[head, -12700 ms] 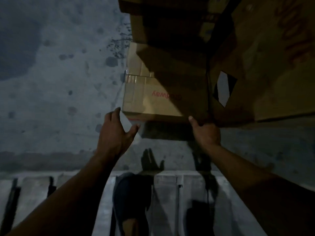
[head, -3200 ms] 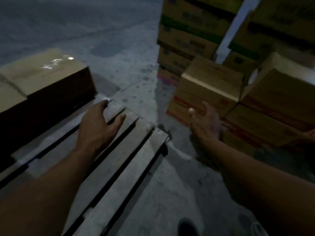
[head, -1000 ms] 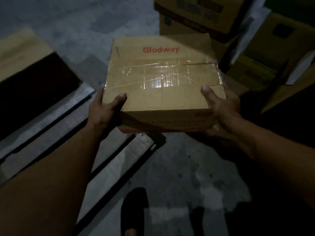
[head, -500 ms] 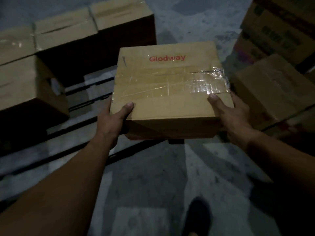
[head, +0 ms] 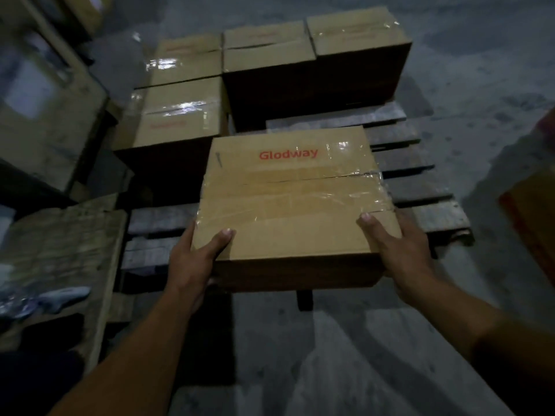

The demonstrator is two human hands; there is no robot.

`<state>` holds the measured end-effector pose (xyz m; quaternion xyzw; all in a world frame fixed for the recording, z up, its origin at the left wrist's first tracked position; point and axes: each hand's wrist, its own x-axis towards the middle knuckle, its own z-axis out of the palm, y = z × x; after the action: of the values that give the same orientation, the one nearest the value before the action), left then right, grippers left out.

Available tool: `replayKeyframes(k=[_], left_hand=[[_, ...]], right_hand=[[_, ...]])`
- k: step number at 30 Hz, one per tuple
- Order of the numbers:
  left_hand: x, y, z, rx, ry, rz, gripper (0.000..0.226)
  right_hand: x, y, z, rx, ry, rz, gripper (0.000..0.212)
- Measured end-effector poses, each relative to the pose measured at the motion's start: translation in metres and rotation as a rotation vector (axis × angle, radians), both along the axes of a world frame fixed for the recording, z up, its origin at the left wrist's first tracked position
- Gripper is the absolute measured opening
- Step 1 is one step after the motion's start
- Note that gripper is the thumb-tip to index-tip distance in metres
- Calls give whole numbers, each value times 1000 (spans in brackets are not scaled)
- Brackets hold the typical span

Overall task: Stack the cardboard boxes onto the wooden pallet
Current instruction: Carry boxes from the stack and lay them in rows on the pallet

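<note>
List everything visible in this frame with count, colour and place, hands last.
held box: one, tan, red Glodway print, clear tape, over the pallet's near side
loaded boxes: four, tan, taped, on the pallet's far and left parts
wooden pallet: one, grey-brown slats, on the floor
wooden board: one, weathered, left of the pallet
side box: one, orange-brown, right edge, cut off
floor: grey concrete
left hand: grips the held box's near left corner
right hand: grips its near right corner

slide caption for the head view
Taped Glodway box held by left hand and right hand over a wooden pallet bearing four boxes
</note>
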<state>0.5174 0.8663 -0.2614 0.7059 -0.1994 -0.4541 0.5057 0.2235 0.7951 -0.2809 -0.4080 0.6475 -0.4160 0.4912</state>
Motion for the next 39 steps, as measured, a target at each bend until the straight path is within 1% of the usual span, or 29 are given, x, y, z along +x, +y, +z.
replayKeyframes(k=[2, 4, 6, 9, 11, 14, 17, 19, 21, 22, 25, 27, 29, 33, 34, 36, 38, 39], left_hand=[[33, 6, -6, 12, 4, 33, 56], [73, 12, -14, 15, 6, 56, 53], [114, 17, -23, 17, -6, 74, 50], [175, 21, -37, 42, -28, 83, 53], [219, 24, -46, 57, -41, 78, 54], [261, 25, -60, 58, -44, 95, 52], [300, 20, -78, 86, -45, 105, 60], [321, 14, -88, 82, -45, 118, 59], [333, 6, -96, 65, -36, 123, 61], [336, 2, -100, 61, -34, 116, 64], [345, -9, -116, 60, -31, 122, 68], [346, -15, -122, 51, -27, 155, 68], [348, -22, -131, 44, 0, 173, 73], [352, -24, -144, 71, -10, 166, 77], [352, -25, -145, 79, -17, 157, 72], [353, -24, -149, 84, -33, 139, 54], [354, -23, -149, 96, -78, 122, 47], [356, -23, -149, 112, -136, 121, 46]], right_hand=[[34, 1, -4, -4, -3, 36, 36], [74, 4, -12, -8, -3, 55, 36], [116, 7, -23, -6, -2, 52, 41], [176, 15, -40, 6, -5, 63, 47], [222, 16, -55, 18, -11, 67, 45], [263, 13, -65, 29, -32, 76, 43], [303, 3, -80, 43, -16, 97, 42], [325, -6, -89, 65, 2, 112, 31], [341, -14, -95, 55, 11, 116, 21], [346, -18, -96, 43, 21, 109, 19], [359, -29, -104, 36, 54, 92, 29], [361, -34, -106, 37, 50, 90, 30], [363, -39, -110, 37, 63, 97, 29], [367, -43, -114, 32, 87, 103, 38], [367, -43, -115, 31, 93, 106, 38], [367, -42, -114, 35, 103, 116, 39], [367, -42, -112, 39, 117, 124, 41], [367, -42, -110, 37, 119, 132, 40]])
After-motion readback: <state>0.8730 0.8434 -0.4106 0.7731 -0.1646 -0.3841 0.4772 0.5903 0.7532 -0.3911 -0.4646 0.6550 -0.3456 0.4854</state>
